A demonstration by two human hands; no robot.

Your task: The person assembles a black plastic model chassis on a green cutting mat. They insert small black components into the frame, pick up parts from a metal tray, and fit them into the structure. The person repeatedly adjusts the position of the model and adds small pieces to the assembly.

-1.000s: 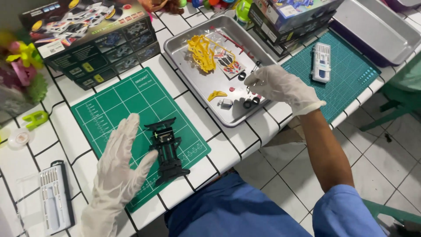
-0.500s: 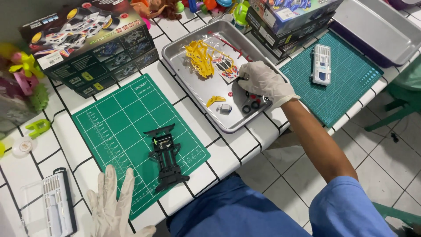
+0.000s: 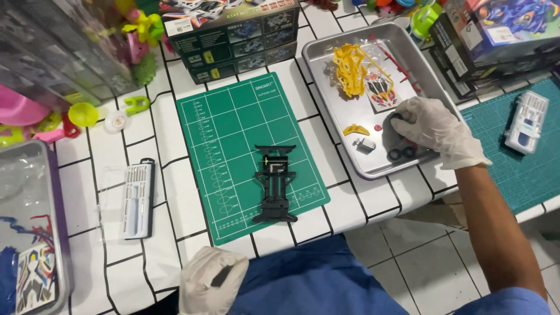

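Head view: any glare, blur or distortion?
Head view: soft glare on the metal tray rim; right hand and black chassis sharp; clear bin at the top-left corner smeared; tile lines bow slightly towards the edges.

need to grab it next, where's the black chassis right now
In the head view the black chassis lies flat on the green cutting mat, toward its near right corner, left of the metal tray and untouched by either hand.

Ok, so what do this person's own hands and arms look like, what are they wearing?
Both hands wear thin, whitish disposable gloves: the left hand and the right hand. The right glove ends at the wrist and the forearm beyond it is bare up to a short blue sleeve. The left arm is mostly out of view.
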